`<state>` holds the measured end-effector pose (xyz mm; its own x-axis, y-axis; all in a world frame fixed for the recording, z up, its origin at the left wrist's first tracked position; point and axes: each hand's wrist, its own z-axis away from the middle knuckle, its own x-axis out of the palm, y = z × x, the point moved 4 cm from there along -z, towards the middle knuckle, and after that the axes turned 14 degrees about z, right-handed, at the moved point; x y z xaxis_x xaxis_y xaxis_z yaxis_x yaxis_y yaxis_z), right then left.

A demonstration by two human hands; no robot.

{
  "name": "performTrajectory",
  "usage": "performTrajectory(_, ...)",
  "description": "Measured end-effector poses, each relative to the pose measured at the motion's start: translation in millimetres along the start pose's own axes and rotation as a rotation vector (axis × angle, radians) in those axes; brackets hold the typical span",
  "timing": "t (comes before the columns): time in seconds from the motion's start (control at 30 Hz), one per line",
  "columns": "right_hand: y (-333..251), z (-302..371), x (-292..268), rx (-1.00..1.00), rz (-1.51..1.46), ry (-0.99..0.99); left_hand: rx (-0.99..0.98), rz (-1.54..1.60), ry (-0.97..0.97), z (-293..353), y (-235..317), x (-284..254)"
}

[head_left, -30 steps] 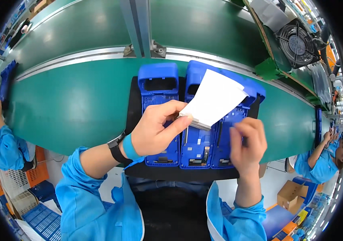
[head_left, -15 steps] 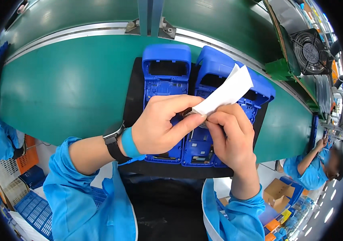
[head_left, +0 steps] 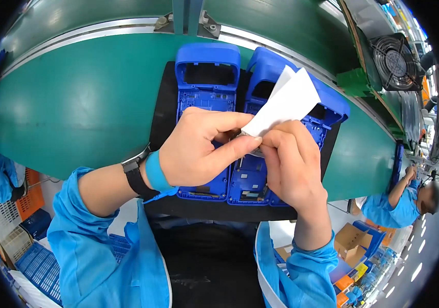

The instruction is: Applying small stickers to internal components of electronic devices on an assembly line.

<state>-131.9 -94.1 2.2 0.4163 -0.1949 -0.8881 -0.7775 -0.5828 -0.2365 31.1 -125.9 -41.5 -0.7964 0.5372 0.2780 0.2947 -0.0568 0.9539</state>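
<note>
While three blue plastic housings (head_left: 207,54) lay side by side on a black mat (head_left: 164,95), here were two bare hands close together right above them! The left hand (head_left: 194,149) had its thumb and forefinger closed on the lower end of some white sheets (head_left: 294,100), and those sheets fanned up and away to the right, over the middle housing. And the right hand (head_left: 296,167)? Right there beside it, fingers curled in, tips at the lower edge of the sheets and close to the left thumb; how tightly they were closed, or whether they gripped the paper, could not be told. On the left wrist sat a blue band (head_left: 156,171), with a black-strapped watch (head_left: 136,179) just behind it. Below the mat, the green tabletop (head_left: 75,113) stretched wide to both sides. Up at the right, a round fan (head_left: 395,59); down at the lower right, an open cardboard box (head_left: 350,244). Out at the edges, two co-workers (head_left: 396,205) in blue sleeves, one on each side!
</note>
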Motion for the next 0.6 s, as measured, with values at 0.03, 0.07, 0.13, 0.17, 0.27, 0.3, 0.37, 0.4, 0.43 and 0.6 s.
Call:
performTrajectory(0.03, 1, 1, 1, 0.01, -0.02, 0.002, 0.002, 0.002, -0.003, 0, -1, 1)
performTrajectory(0.07, 3, 2, 3, 0.007, -0.019, 0.003, 0.01, 0.047, 0.012, 1, -2, 1)
performTrajectory(0.13, 7, 6, 4, 0.051, -0.136, -0.013, 0.021, 0.091, 0.026, 1, -3, 2)
performTrajectory(0.17, 8, 5, 4, 0.054, -0.137, -0.021, 0.011, 0.108, 0.035, 1, -4, 0)
performTrajectory(0.27, 11, 5, 5, 0.113, -0.238, -0.072, -0.027, 0.145, 0.032, 0, -4, -2)
performTrajectory(0.3, 10, 5, 4, 0.115, -0.255, -0.072, -0.052, 0.158, 0.016, 0, -3, -1)
performTrajectory(0.37, 10, 7, 2, 0.117, -0.272, -0.072, -0.059, 0.159, 0.013, 0, -3, 0)
performTrajectory(0.4, 10, 8, 1, 0.103, -0.284, -0.071, -0.065, 0.156, 0.012, 0, -4, 0)
performTrajectory(0.43, 11, 10, -1, 0.09, -0.296, -0.071, -0.066, 0.159, 0.012, 0, -6, 0)
performTrajectory(0.6, 20, 16, -28, 0.151, -0.331, 0.019, -0.007, 0.222, 0.15, -1, -6, -2)
